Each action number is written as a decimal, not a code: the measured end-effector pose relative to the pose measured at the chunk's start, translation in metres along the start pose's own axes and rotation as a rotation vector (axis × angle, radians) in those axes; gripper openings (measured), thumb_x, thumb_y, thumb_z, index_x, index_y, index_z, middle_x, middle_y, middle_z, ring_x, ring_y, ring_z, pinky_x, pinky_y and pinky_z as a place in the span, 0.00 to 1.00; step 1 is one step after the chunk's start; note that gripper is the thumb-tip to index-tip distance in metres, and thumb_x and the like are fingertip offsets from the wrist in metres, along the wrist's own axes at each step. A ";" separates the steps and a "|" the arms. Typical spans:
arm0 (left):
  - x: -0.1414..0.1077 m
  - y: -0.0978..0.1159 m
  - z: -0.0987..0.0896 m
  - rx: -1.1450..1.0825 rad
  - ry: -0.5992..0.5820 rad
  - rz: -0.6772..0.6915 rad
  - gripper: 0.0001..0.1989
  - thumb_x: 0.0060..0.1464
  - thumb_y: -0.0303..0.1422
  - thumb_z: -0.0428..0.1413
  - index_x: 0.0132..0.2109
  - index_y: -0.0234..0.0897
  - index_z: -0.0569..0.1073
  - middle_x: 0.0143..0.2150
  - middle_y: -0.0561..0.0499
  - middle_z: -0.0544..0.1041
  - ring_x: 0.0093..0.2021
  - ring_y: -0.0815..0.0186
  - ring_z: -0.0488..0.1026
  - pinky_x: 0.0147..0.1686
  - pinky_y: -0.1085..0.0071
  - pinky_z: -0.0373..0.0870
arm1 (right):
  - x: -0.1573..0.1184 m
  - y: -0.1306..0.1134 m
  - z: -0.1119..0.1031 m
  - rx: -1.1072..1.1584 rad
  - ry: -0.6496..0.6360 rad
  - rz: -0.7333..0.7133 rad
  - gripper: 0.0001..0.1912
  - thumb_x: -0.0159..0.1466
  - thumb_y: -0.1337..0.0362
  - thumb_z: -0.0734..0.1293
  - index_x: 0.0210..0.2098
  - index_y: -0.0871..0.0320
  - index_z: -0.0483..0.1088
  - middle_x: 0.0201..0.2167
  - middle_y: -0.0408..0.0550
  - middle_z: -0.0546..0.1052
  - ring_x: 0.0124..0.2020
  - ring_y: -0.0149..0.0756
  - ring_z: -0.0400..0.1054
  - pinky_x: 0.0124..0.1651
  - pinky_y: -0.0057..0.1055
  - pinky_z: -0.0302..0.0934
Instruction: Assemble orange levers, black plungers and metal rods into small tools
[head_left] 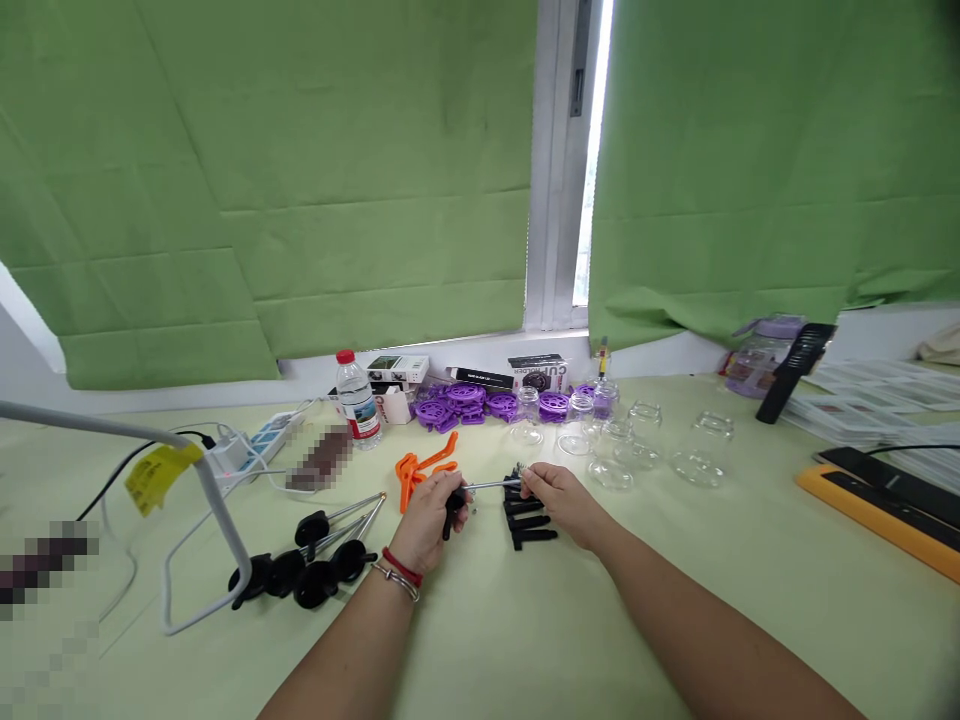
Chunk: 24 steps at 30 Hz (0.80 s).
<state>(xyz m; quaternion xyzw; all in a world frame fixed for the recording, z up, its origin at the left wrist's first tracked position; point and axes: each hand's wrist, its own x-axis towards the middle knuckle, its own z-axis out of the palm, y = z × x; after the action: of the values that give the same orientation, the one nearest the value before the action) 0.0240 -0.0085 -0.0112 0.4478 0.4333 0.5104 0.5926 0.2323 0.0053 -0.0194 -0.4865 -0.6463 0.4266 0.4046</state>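
My left hand (431, 522), with a red band and a metal bangle on its wrist, is closed around the black end of a black-headed metal rod (491, 485). The rod points right. At its other end the fingertips of my right hand (559, 498) are pinched together; any small part between them is hidden. Below that hand several black plastic pieces (531, 522) lie in a row. Left of my left hand lies a bunch of similar black-headed rods (319, 580). Orange plastic parts (411, 475) lie just behind my left hand.
Purple plastic wheels (465, 400), small boxes (397, 370) and a water bottle (360, 405) line the back. Clear glass jars (615, 440) stand right of centre. A grey metal stand (225, 510) and a power strip (262, 445) are at left, an orange-black device (877, 515) at right.
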 end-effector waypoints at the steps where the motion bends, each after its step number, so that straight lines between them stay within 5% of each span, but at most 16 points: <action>1: 0.000 0.000 0.000 -0.001 0.003 -0.001 0.13 0.50 0.42 0.54 0.33 0.35 0.68 0.26 0.52 0.72 0.19 0.73 0.65 0.16 0.77 0.57 | 0.000 0.000 0.000 0.011 0.000 -0.003 0.20 0.62 0.50 0.57 0.25 0.58 0.66 0.23 0.42 0.66 0.25 0.30 0.54 0.30 0.29 0.49; 6: 0.000 0.000 -0.001 0.003 0.025 -0.010 0.13 0.50 0.42 0.54 0.33 0.35 0.68 0.26 0.52 0.72 0.19 0.73 0.65 0.16 0.78 0.57 | 0.002 0.002 -0.001 0.114 0.025 -0.095 0.13 0.58 0.54 0.64 0.34 0.58 0.67 0.30 0.43 0.70 0.32 0.32 0.60 0.37 0.30 0.55; 11: 0.000 0.001 0.000 -0.004 0.024 0.001 0.13 0.50 0.41 0.55 0.33 0.35 0.68 0.26 0.52 0.72 0.19 0.74 0.65 0.16 0.78 0.56 | 0.003 0.006 -0.001 0.054 0.034 -0.138 0.09 0.57 0.57 0.64 0.31 0.58 0.67 0.29 0.42 0.68 0.31 0.31 0.59 0.37 0.31 0.55; 24: 0.000 0.000 0.000 -0.010 0.006 -0.001 0.13 0.50 0.42 0.55 0.33 0.35 0.68 0.26 0.52 0.72 0.19 0.73 0.65 0.16 0.77 0.56 | 0.001 0.002 -0.001 0.049 -0.014 -0.044 0.16 0.60 0.52 0.61 0.27 0.58 0.66 0.23 0.40 0.64 0.26 0.30 0.53 0.31 0.29 0.50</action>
<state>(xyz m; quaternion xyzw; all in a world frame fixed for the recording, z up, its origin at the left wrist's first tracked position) 0.0240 -0.0087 -0.0108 0.4431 0.4325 0.5138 0.5938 0.2335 0.0063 -0.0212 -0.4594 -0.6489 0.4365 0.4211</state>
